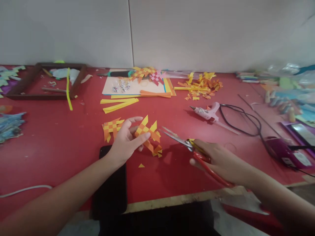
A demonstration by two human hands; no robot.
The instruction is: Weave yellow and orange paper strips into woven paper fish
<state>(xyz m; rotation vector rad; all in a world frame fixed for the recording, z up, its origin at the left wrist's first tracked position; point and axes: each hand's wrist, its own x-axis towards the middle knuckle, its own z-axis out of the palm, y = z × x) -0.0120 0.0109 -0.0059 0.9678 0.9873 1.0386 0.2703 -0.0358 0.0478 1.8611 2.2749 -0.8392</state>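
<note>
My left hand (128,139) pinches a woven paper fish (142,129) of yellow and orange strips, thumb on its front face. Pointed strip ends stick up from it, and curled ends hang at its lower right. My right hand (214,157) grips scissors (182,140) by their red and yellow handles. The blades point left toward the paper fish, just apart from it. Behind my left hand lies a second yellow and orange woven piece (112,127). A small yellow paper triangle (141,166) rests on the red table below my fingers.
A black phone (110,186) lies under my left forearm. A pink glue gun (208,113) with a black cord sits at right. Behind are yellow strips (120,104), paper scraps (204,83), a cutter (120,74) and a brown frame (39,97). A purple device (283,152) stands far right.
</note>
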